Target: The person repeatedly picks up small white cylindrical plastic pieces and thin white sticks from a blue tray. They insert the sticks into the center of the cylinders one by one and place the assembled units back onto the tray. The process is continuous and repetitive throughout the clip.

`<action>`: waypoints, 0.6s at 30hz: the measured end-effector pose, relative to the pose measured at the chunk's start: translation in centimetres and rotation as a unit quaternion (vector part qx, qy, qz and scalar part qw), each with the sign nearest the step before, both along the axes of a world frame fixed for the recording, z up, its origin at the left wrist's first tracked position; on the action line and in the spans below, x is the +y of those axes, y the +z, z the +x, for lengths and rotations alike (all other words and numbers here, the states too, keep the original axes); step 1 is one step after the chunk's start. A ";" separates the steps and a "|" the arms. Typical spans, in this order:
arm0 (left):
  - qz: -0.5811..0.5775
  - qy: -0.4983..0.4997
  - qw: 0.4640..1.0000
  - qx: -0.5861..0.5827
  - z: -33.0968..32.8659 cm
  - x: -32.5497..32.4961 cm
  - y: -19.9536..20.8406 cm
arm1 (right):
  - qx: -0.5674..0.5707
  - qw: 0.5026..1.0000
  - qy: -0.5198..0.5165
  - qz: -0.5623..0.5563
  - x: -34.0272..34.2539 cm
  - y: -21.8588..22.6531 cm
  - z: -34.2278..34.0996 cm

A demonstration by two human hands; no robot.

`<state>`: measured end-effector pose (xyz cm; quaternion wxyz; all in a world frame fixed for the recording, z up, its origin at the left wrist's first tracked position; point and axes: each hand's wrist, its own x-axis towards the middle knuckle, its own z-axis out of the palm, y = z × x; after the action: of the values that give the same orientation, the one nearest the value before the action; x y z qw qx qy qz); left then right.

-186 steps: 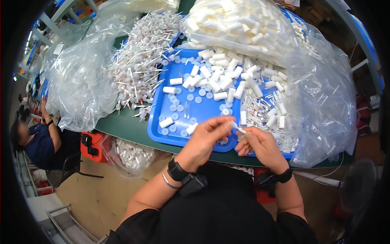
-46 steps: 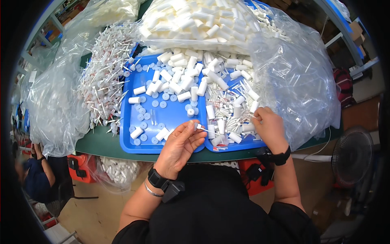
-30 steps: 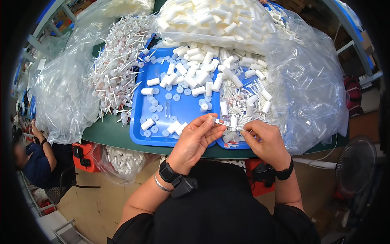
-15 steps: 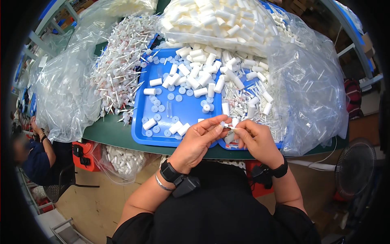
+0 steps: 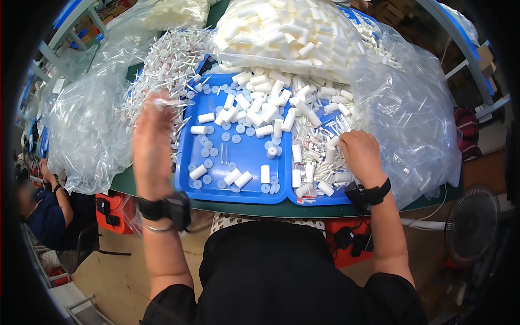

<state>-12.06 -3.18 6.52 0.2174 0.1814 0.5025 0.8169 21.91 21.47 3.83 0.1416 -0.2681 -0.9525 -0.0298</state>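
My left hand [image 5: 154, 143], smeared by motion, is over the pile of thin white rods with translucent discs [image 5: 179, 57] left of the tray; a pale blur shows at its fingertips. My right hand [image 5: 362, 157] reaches over the right blue tray [image 5: 336, 201], fingers curled together and pointing down beside a heap of slim white and clear sticks [image 5: 319, 146]. What those fingers pinch is hidden. Between the hands, the larger blue tray [image 5: 252, 154] holds white cylinders [image 5: 265, 174], pale round discs [image 5: 235, 138] and a few clear thin tubes [image 5: 223, 153].
A large clear bag of white cylinders [image 5: 287, 35] lies behind the trays. Crumpled clear plastic bags lie at the right [image 5: 406, 124] and left [image 5: 86, 124]. Below the green table edge stand red bins [image 5: 116, 211]. A seated person's arm [image 5: 59, 200] shows far left, a fan [image 5: 471, 227] at right.
My hands were together over the front of the trays, fingering a small white piece. They have parted: the left swung left to the rod pile, the right moved right and farther in.
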 end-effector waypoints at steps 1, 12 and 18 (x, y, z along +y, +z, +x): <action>-0.054 0.093 0.992 0.060 -1.7 -0.2 1.3 | -0.023 1.000 -0.012 -0.008 0.3 -0.3 0.0; -0.258 -0.208 0.810 0.483 9.4 1.3 -4.4 | -0.113 0.976 -0.116 -0.145 1.2 -1.2 -1.8; -0.280 -0.257 0.711 0.592 13.2 1.8 -5.2 | -0.102 0.970 -0.110 -0.188 1.5 -1.2 -1.6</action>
<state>1.15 -1.41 1.35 0.1176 0.6806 0.6683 0.2764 20.29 22.99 2.68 -0.0137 -0.3891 -0.9148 0.1075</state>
